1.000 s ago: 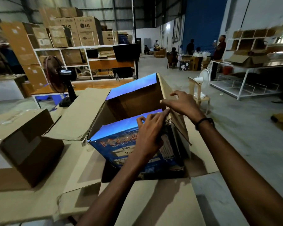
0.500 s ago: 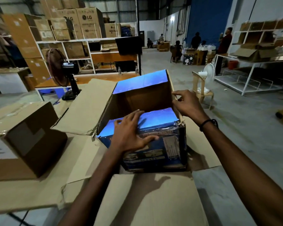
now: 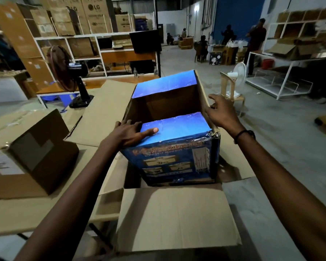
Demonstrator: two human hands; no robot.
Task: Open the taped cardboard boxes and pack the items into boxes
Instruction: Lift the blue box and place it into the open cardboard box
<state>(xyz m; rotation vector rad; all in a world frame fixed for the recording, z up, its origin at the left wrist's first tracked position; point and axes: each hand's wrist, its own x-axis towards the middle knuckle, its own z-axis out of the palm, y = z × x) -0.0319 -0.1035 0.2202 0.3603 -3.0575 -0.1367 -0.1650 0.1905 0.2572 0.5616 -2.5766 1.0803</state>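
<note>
Blue box [image 3: 174, 147]: our left hand [image 3: 129, 133] moved from corner to left edge, fingers loosely over it; right hand [image 3: 221, 113] relaxed on flap — ready to seat it.

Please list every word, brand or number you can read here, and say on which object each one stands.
"LG": brown cartons on the shelf, also at and.
"SELF ADHESIVE TAPE", partly blurred, and "Size": front of the blue box.
Orange title line and handwritten numbers on the blue box: unreadable.
White label on the taped carton: too blurred.
</note>
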